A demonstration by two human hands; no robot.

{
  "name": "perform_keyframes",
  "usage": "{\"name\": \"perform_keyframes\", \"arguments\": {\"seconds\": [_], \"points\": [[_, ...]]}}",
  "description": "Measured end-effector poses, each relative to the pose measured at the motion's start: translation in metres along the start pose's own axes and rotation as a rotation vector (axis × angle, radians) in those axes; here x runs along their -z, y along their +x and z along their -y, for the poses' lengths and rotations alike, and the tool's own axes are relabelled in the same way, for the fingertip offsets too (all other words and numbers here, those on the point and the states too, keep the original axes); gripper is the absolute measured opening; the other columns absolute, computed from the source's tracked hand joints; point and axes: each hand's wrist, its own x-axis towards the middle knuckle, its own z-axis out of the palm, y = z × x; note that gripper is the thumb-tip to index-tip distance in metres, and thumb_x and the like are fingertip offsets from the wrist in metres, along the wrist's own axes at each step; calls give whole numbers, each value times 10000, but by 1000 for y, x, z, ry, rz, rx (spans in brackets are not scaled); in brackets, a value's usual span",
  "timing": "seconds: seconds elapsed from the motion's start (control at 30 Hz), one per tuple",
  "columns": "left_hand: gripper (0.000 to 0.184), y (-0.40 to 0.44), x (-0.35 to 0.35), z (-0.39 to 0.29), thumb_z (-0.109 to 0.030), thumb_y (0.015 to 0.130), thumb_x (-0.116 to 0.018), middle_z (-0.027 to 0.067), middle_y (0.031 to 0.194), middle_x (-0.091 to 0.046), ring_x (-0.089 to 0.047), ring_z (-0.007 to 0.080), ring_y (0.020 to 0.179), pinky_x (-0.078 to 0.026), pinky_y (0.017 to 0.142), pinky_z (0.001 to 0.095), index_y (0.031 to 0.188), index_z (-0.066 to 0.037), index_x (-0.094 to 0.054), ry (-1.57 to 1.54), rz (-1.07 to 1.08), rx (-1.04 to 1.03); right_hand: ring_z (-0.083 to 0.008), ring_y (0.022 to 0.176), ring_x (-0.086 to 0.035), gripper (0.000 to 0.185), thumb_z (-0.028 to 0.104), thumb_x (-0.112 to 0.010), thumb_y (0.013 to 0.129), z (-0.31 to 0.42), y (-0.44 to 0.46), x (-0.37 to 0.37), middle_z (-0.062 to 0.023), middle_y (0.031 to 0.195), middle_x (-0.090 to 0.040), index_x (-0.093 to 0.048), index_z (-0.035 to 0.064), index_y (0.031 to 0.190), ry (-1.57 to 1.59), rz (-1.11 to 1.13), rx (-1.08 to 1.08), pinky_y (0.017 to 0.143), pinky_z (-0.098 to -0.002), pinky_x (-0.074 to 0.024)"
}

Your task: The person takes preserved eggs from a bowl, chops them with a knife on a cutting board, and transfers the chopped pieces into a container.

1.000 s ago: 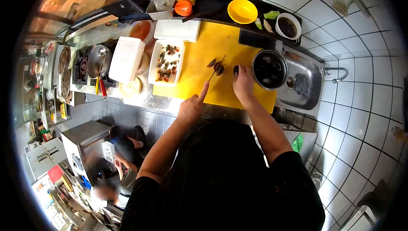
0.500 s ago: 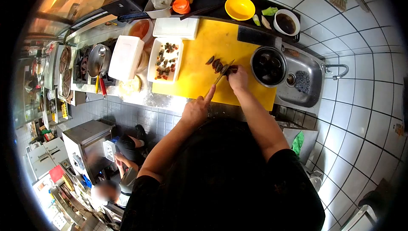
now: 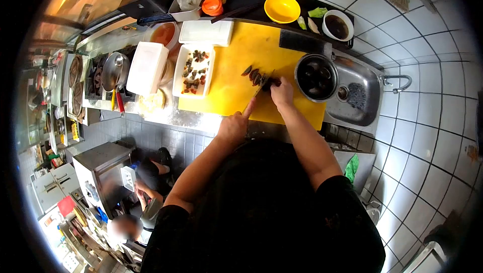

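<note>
My left hand (image 3: 233, 128) is closed round the handle of a knife (image 3: 260, 88), index finger stretched along it. The blade slants up across the yellow cutting board (image 3: 221, 99) beside my right hand (image 3: 282, 93). Bent fingers of that hand press a dark brown food piece (image 3: 272, 81), mostly hidden by them; its exact kind I cannot make out. Several dark cut slices (image 3: 254, 76) lie just left of the blade. To the right of my right hand, a metal pot (image 3: 300, 92) holds several dark rounded pieces.
A white tray (image 3: 176, 91) of small dark and reddish pieces stands left, near white lids (image 3: 148, 67) and a frying pan (image 3: 114, 74). The sink (image 3: 370, 112) is at right. A yellow bowl (image 3: 282, 9) sits on the back ledge. Another person (image 3: 151, 192) is at lower left.
The knife blade has shifted slightly and now sits lower, closer against the dark piece under my right fingers. Both hands stay nearly in place. The whole view has drifted slightly.
</note>
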Motion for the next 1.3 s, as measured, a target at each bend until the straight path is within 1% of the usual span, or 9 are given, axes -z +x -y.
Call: {"name": "perform_keyframes", "arguments": {"seconds": [0.33,0.43,0.6,0.83,0.93,1.03,1.13,1.23,1.3], "points": [[920,-10,9,2,-72,889,-582,206,807,-658,-684,370,674,-577,664,501,1671,-211,-120,-39,-61,-44,-356,767,-723,171,83,-700,910,-41,9,-24,-202,922,-745,-682,-39,1029,157,86,-62,691,-414,-563],[917,-12,10,4,-63,882,-576,205,805,-656,-684,364,667,-577,657,495,1671,-206,-131,-54,-65,-72,-358,743,-724,183,103,-720,897,-38,12,-28,-205,922,-745,-685,-45,998,235,80,-48,683,-422,-564],[878,-8,9,1,-90,906,-581,215,836,-664,-686,398,710,-572,677,512,1664,-207,-152,-86,-12,-24,-386,861,-720,201,131,-740,858,-9,-1,-2,-217,944,-741,-695,-20,983,69,-4,71,775,-443,-560],[896,3,2,-1,-89,898,-573,222,847,-688,-705,390,738,-581,715,506,1669,-204,-131,-7,30,-13,-434,999,-682,224,151,-723,853,-9,5,3,-239,998,-734,-698,-17,1000,-79,25,22,876,-480,-529],[880,8,-3,4,-109,920,-578,222,851,-691,-706,392,745,-579,717,504,1669,-211,-128,-14,30,-5,-485,1082,-638,346,129,-723,854,-19,9,9,-301,1119,-685,-659,-49,1144,-85,153,-10,934,-528,-515],[860,5,2,8,-128,941,-579,216,842,-685,-701,379,734,-576,697,496,1668,-216,-130,-27,3,-26,-467,1143,-628,404,127,-713,878,-25,5,8,-298,1160,-681,-645,-70,1224,48,182,-42,978,-506,-515],[846,-1,5,3,-140,948,-582,212,844,-676,-696,364,721,-573,675,485,1667,-216,-143,-23,2,-51,-466,1125,-638,368,119,-699,895,-17,-6,24,-303,1137,-686,-645,-72,1205,-5,208,7,945,-511,-526],[843,-8,3,6,-145,944,-589,205,845,-665,-691,357,711,-571,663,476,1665,-215,-157,-17,-18,-62,-421,959,-694,194,99,-679,884,-32,-9,3,-232,974,-728,-692,-11,1043,-25,-20,112,830,-472,-540],[848,-10,6,8,-152,936,-600,203,847,-658,-688,358,706,-571,662,473,1664,-211,-169,-22,-17,-64,-417,941,-698,184,92,-675,888,-31,-12,5,-222,970,-730,-684,-9,1041,13,16,82,815,-469,-543]]}}
